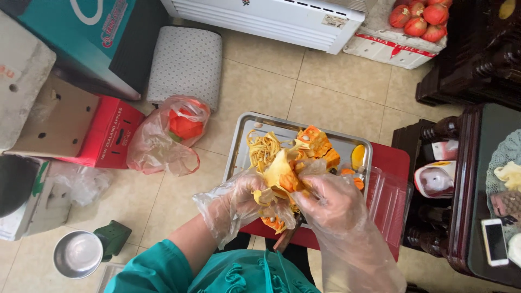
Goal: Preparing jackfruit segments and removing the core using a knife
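Note:
Both hands wear loose clear plastic gloves. My left hand [241,198] and my right hand [331,203] together grip a piece of orange-yellow fruit [282,176] with stringy yellow fibres, held above the near edge of a metal tray [241,144]. The tray holds pale yellow fibre strands [263,147], orange fruit chunks [317,144] and a yellow pod [357,156]. It rests on a red stool [393,163]. A clear plastic lid or box [388,198] lies to the right on the stool.
A plastic bag with orange scraps [171,133] lies on the tiled floor to the left, beside a red cardboard box [106,133]. A steel bowl [78,254] is at lower left. Dark wooden furniture with a phone [495,241] stands right. Red fruit [420,19] sits top right.

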